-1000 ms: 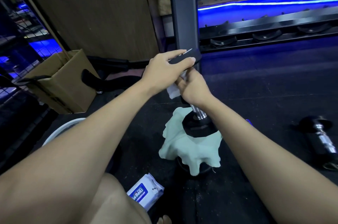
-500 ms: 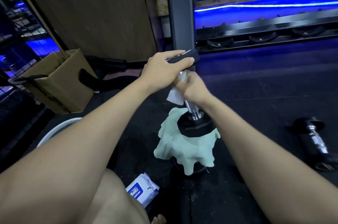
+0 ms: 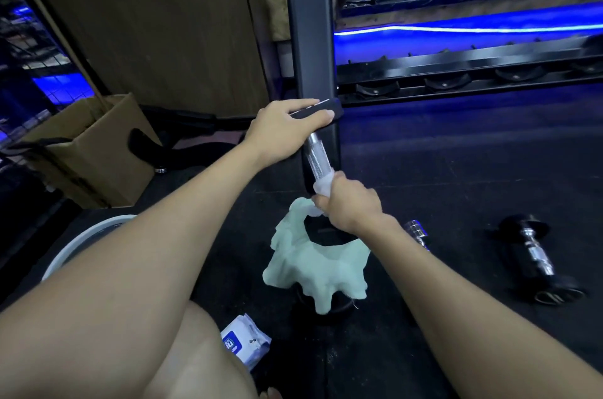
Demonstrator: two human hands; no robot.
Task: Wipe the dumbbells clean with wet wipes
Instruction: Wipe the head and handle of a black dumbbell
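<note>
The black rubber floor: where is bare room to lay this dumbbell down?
Bare black rubber floor lies between the black rack rail and the lying black dumbbell. It is crowded near the pale green cloth and white-blue wipes pack.

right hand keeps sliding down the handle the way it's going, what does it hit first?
Likely the black lower weight plate under the right hand, ringed by the pale green cloth; depth unclear.

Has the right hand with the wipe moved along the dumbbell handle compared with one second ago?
Yes. The right hand slid down the handle, away from the left hand on the top plate, toward the green cloth.
</note>
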